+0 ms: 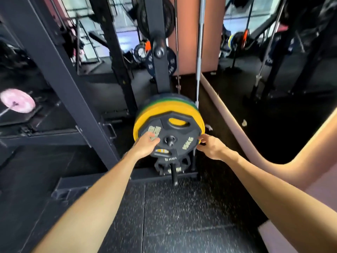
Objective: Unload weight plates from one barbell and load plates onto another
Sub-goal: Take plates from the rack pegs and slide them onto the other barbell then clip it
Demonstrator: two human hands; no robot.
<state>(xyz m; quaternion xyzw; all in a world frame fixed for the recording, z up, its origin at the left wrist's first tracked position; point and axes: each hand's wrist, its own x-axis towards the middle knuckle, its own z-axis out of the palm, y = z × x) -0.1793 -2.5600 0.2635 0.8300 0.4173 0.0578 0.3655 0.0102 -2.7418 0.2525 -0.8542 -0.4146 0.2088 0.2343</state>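
The left hand lay fingers-together on the black 15 kg plate, at 9 o'clock of its hub; the right hand curled over its 3 o'clock rim. The plate hung outermost on the peg, against the yellow plate. Its face and the peg's long axis pointed at the camera. Best pulled straight along the peg, level, from both rims.

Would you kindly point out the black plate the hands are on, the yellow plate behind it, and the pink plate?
Black plate (186,132): head view, bare front face, upper right.
Yellow plate (169,106): head view, top rim.
Pink plate (20,99): head view, face, upper part.
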